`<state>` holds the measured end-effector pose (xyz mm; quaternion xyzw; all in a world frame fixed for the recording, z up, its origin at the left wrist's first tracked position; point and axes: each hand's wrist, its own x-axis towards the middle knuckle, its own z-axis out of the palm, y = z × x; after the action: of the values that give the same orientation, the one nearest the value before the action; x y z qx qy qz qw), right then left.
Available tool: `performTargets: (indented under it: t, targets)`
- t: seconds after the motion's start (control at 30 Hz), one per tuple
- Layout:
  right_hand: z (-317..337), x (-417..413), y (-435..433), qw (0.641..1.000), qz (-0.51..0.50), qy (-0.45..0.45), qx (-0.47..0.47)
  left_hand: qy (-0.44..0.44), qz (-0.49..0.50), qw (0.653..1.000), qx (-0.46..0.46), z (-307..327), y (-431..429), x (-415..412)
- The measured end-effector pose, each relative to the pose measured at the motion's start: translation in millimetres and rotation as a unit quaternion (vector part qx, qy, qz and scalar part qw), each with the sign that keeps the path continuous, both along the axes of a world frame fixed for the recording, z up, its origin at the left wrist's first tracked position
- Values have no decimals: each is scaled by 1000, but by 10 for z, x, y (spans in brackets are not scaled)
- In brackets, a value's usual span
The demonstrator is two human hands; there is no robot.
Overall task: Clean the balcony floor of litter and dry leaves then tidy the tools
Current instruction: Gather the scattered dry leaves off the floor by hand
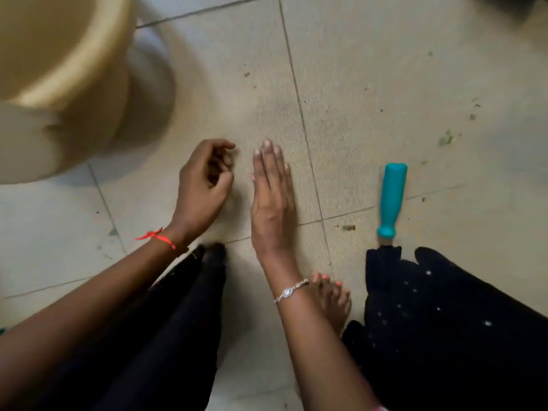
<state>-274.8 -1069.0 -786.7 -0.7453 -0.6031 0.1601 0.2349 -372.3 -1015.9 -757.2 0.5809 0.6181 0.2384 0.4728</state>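
Gritty beige tile (355, 84), L hand (204, 185) curled, grip unclear, R hand (271, 197) flat, empty

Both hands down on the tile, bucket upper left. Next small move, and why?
Probably slide the flat right hand leftward across the beige floor tile toward the curled left hand, pushing any grit into it. The right hand's fingers lie straight on the tile, and the left is cupped beside it. Whether the left already holds anything I cannot tell.
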Motion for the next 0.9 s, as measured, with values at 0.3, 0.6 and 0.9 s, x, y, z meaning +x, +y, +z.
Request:
performTargets:
  t: [0.3,0.6,0.9]
  targets:
    - [-33,188,118,992,-32,14,122,-63,-13,998,-20,-102,31,-64]
    - [-93,258,501,978,-134,1,157,-190,-10,978,-83,-97,148,-154]
    - [648,158,560,779,-293,555,2,-498,166,758,-387,140,327,114]
